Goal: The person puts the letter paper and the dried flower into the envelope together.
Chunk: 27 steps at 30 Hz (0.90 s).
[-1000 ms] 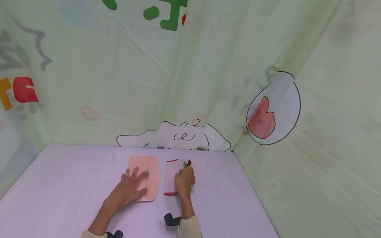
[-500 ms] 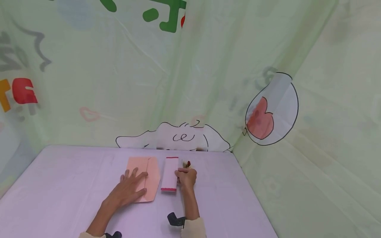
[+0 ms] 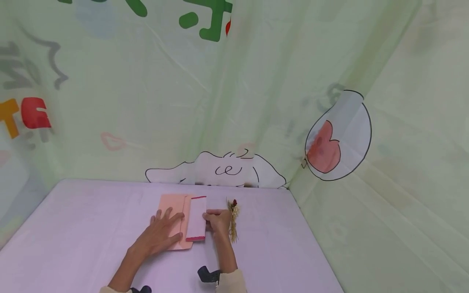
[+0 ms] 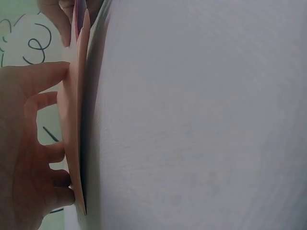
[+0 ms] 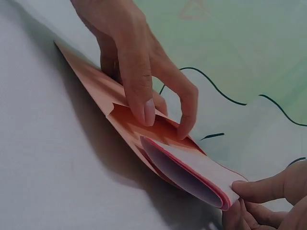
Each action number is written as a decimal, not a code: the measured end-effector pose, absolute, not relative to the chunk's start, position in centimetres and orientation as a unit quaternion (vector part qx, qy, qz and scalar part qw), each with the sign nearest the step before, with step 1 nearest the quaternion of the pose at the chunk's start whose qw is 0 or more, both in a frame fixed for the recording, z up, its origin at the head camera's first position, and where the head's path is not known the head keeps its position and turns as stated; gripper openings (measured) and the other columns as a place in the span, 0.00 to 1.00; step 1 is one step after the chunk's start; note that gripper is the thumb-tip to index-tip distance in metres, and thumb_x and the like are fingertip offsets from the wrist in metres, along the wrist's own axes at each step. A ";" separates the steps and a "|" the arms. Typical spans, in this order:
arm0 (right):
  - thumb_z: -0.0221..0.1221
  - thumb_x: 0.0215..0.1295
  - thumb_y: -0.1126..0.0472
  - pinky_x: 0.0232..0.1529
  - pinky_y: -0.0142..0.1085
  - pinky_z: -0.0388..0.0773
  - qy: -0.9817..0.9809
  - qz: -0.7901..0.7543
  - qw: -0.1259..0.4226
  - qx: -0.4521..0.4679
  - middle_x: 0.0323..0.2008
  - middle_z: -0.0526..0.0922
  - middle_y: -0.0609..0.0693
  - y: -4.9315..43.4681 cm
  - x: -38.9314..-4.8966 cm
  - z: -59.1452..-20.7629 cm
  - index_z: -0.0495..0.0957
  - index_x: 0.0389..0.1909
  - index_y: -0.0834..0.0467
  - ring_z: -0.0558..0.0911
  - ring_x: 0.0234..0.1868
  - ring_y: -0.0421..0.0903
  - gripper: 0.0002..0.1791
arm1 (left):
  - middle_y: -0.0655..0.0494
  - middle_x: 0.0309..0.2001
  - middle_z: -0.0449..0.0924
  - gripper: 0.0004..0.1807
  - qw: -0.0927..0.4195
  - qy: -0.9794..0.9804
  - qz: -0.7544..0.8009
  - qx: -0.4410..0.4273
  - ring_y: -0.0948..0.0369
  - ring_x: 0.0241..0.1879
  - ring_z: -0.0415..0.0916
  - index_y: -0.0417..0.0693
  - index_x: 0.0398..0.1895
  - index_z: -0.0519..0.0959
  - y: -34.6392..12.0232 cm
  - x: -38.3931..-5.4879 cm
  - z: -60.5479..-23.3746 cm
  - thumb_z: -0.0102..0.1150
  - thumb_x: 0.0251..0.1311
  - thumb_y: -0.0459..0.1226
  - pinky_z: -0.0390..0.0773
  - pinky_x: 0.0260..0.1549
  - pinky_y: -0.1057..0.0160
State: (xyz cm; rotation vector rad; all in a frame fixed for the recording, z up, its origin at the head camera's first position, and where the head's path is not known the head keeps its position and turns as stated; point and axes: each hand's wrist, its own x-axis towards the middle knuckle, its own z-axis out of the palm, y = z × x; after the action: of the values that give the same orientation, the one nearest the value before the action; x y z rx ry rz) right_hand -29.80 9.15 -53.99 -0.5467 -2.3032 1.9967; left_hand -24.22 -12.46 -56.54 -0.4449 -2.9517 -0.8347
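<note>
A salmon-pink envelope (image 3: 175,244) lies on the table with its flap unfolded toward the right. My left hand (image 3: 159,231) rests on it with fingers spread; in the right wrist view, the thumb and a finger of that left hand (image 5: 139,72) touch the edge of the envelope's opening. Between thumb and fingers my right hand (image 3: 218,221) pinches the right edge of a folded white paper (image 3: 196,217) with red-trimmed ends. The folded paper (image 5: 201,172) lies over the flap, its far edge by the mouth of the envelope (image 5: 91,86). In the left wrist view the envelope (image 4: 72,120) appears edge-on.
A small bunch of dried flowers (image 3: 233,219) with one red bloom lies just right of my right hand. The table (image 3: 278,252) wears a pale lilac cover. Behind it hangs a light green curtain (image 3: 165,101) printed with drawings.
My right hand has picked up the folded paper from beside the dried flowers and carried it left over the envelope flap. The flowers are now uncovered. My left hand stays in place.
</note>
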 end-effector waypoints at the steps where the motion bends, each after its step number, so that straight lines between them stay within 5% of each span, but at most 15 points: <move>1: 0.73 0.63 0.72 0.23 0.31 0.82 -0.744 0.644 0.023 -0.173 0.35 0.90 0.60 9.0 -29.6 -53.9 0.89 0.39 0.68 0.84 0.25 0.43 0.05 | 0.29 0.83 0.62 0.35 0.021 -0.952 -0.268 -0.145 0.17 0.78 0.55 0.57 0.78 0.73 -12.5 -24.2 -56.6 0.61 0.73 0.58 0.58 0.74 0.18; 27: 0.74 0.62 0.73 0.20 0.30 0.82 -0.824 0.549 0.073 -0.122 0.27 0.90 0.55 6.2 -29.9 -54.1 0.91 0.34 0.67 0.83 0.19 0.41 0.02 | 0.30 0.82 0.63 0.35 0.028 -0.949 -0.276 -0.152 0.17 0.78 0.56 0.56 0.78 0.73 -12.7 -24.6 -56.8 0.61 0.74 0.57 0.57 0.73 0.16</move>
State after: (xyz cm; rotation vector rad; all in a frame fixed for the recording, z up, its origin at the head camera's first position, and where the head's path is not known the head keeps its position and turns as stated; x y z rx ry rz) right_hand -29.90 6.17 -54.12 -0.3661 -2.4741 1.6499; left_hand -24.59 -12.69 -56.81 -0.4682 -2.9297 -0.8509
